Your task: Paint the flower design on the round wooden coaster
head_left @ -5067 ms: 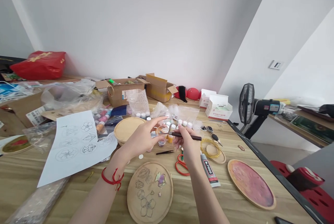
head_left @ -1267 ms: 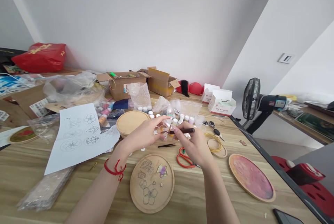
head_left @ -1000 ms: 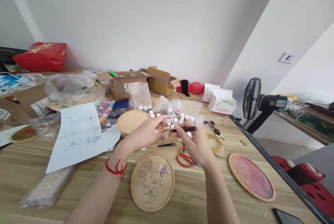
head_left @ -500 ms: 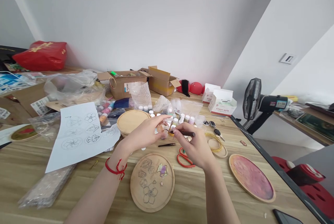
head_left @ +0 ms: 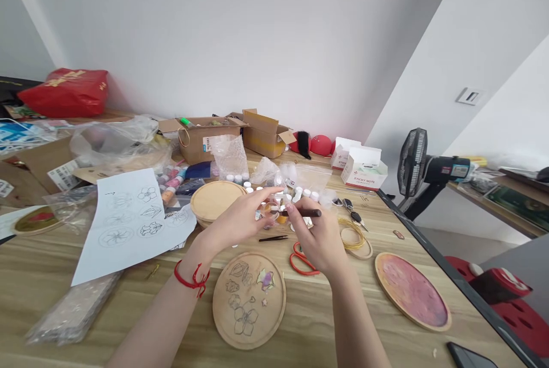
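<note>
My left hand (head_left: pixel 234 216), with a red string bracelet at its wrist, curls thumb and fingers round a small clear cup (head_left: pixel 269 209) with something amber in it. In my right hand (head_left: pixel 315 236) is a slim, dark-handled stick (head_left: pixel 309 213), held like a paintbrush; its tip is at the cup and too small to make out. Below my hands lies a round wooden plate (head_left: pixel 249 328) with pencilled flowers and one purple-and-yellow painted flower. Black tweezers (head_left: pixel 273 238) and red-handled scissors (head_left: pixel 302 268) lie between the plate and my hands. Several white-capped bottles (head_left: pixel 306 193) stand behind my fingers.
A sheet with flower drawings (head_left: pixel 115 225) and bubble wrap (head_left: pixel 72 308) lie left. Another wooden plate (head_left: pixel 217 196) sits behind my left hand. At right are a pink-painted plate (head_left: pixel 414 291), yellow cord (head_left: pixel 351 233), keys (head_left: pixel 355 216) and a phone (head_left: pixel 469 356). Cardboard boxes (head_left: pixel 263 136) stand behind.
The stick in my right hand has swung closer to level at the cup. My left hand stays round the cup. The whole view has shifted slightly.
</note>
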`<state>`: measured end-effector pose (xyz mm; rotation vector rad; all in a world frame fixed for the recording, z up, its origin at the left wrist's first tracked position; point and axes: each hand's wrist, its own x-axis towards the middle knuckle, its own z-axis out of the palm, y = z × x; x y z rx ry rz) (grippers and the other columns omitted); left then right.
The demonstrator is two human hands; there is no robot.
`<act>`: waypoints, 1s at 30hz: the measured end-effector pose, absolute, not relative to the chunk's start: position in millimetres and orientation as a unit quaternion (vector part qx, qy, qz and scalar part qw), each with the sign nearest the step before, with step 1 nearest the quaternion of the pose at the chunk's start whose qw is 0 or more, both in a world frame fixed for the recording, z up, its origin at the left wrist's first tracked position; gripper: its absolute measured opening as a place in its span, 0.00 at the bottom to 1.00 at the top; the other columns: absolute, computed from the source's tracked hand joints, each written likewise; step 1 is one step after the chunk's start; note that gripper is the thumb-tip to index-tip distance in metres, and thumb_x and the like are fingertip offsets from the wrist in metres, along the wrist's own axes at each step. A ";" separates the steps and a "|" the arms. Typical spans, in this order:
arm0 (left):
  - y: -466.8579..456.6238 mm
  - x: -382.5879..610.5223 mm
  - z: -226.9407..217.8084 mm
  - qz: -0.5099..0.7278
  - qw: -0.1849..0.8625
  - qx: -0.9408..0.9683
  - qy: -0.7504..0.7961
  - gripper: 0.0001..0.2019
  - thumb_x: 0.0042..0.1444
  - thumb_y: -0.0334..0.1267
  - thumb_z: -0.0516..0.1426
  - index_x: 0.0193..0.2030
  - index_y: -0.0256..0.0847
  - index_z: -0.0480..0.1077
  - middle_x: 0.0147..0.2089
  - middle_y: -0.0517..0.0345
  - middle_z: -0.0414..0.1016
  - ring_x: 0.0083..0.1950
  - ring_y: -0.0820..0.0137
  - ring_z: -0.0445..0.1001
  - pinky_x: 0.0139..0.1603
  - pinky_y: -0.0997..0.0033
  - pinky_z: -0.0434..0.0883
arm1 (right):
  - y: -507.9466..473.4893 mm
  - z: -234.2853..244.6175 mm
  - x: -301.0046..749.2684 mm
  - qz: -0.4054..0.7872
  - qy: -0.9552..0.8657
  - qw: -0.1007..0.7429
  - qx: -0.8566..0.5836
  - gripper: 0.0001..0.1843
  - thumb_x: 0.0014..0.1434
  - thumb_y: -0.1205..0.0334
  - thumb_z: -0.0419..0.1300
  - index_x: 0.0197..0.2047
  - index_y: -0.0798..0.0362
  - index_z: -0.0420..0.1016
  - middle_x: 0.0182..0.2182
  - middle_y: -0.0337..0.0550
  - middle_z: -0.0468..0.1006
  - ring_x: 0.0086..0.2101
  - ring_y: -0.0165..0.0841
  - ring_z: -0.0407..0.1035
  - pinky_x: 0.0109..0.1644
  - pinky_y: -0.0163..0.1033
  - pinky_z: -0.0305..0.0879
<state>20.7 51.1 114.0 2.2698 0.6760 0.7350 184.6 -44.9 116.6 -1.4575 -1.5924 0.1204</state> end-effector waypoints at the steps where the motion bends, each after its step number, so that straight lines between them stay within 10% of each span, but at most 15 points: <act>1: 50.8 20.8 114.0 0.282 0.320 0.867 0.256 0.26 0.60 0.39 0.58 0.66 0.54 0.62 0.60 0.57 0.74 0.53 0.61 0.78 0.55 0.62 0.74 | -45.3 117.2 183.3 0.052 -0.646 0.476 -0.595 0.16 0.68 0.53 0.53 0.31 0.50 0.70 0.27 0.39 0.77 0.30 0.32 0.71 0.36 0.36 0.63; 17: 48.4 20.8 116.8 0.293 0.315 0.866 0.254 0.26 0.61 0.41 0.58 0.66 0.54 0.60 0.60 0.57 0.74 0.59 0.61 0.74 0.60 0.59 0.71 | -29.9 109.5 183.7 0.189 -0.493 0.620 -0.580 0.22 0.65 0.42 0.54 0.34 0.52 0.77 0.26 0.46 0.83 0.29 0.39 0.78 0.37 0.42 0.71; 30: 50.0 21.0 114.2 0.270 0.293 0.885 0.243 0.28 0.61 0.39 0.59 0.68 0.52 0.59 0.66 0.56 0.68 0.63 0.60 0.70 0.61 0.61 0.68 | -45.6 119.6 182.5 0.047 -0.622 0.490 -0.609 0.15 0.67 0.53 0.52 0.33 0.49 0.74 0.27 0.41 0.81 0.29 0.35 0.76 0.33 0.35 0.67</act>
